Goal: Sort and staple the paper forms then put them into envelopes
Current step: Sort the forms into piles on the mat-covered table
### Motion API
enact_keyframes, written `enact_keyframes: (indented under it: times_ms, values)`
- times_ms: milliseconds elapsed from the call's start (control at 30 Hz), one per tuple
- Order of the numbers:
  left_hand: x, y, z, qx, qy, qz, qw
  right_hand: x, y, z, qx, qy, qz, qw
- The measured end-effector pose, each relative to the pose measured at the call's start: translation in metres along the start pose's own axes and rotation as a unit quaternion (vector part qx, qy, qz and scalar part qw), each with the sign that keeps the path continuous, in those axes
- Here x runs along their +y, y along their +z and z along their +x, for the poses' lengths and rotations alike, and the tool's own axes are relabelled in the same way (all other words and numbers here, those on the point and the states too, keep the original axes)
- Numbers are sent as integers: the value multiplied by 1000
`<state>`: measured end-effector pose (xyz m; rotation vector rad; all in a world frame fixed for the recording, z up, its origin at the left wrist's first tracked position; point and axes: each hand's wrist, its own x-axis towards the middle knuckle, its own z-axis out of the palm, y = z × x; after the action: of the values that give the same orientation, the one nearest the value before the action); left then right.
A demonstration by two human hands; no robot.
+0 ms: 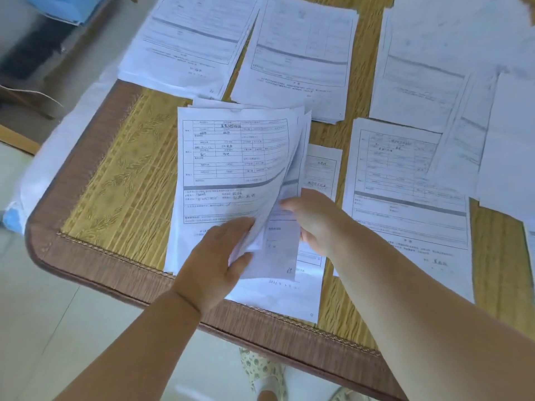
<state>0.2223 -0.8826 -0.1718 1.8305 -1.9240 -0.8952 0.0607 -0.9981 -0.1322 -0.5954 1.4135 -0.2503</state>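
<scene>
- On woven yellow straw mat [121, 180] with brown cloth edging: thin white printed paper forms [231, 169], fanned, bottom corners curling.
- Left hand [214, 261] pinches lower sheets, thumb on top.
- Right hand [315, 221] fingers tucked between pages, parting them.
- Flat form piles [301, 53] nearby.

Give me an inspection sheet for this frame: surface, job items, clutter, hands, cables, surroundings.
Surface: yellow woven bamboo mat with brown fabric border.
Job's things: handheld sheaf of white printed forms, fanned open at its right edge; stacks of white forms on the mat, far left, far centre, right. No stapler or envelopes seen.
Clutter: nothing seen.
Hands: left hand grips the sheaf's lower edge; right hand lifts sheets apart.
Cables: nothing seen.
Surroundings: pale tiled floor; blue object top left, unclear.
</scene>
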Motion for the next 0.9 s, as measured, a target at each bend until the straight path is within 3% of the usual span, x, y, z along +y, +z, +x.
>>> enact_keyframes:
  times_ms: [100, 167, 267, 300, 367, 433, 500, 567, 667, 767, 833, 900]
  values:
    - [-1, 2, -6, -4, 43, 76, 996, 1, -5, -3, -13, -12, 62, 998]
    - [-3, 2, -8, -45, 74, 132, 987, 1, -6, -2, -20, -3, 84, 996]
    - [-4, -8, -13, -108, 77, 107, 985, 12, -1, 4, 66, -43, -30, 996]
    - [-6, -16, -17, -91, 52, 65, 992, 15, 0, 2, 88, -49, -36, 994]
    - [-6, -42, -22, 20, -22, -17, 999, 19, 5, -9, 54, -45, 11, 997]
    - [-12, -76, -19, 135, -136, -63, 980, 23, 13, -17, 7, -39, 44, 998]
    - [-30, -112, -10, 140, -278, -152, 938, 21, 30, -23, -28, -44, 49, 997]
    - [-54, -146, -1, 126, -327, -251, 902, 15, 56, -25, -65, -43, 67, 995]
    - [-85, -190, 7, 138, -291, -211, 923, 7, 100, -15, -74, -32, 61, 995]
    - [-112, -214, 18, 181, -328, -174, 911, 2, 137, -2, -106, -28, 35, 993]
    - [-129, -214, 24, 152, -339, -89, 924, 2, 143, 8, -40, -59, -40, 997]
    - [-140, -203, 26, 119, -333, 13, 935, 5, 130, 10, 81, -106, -88, 987]
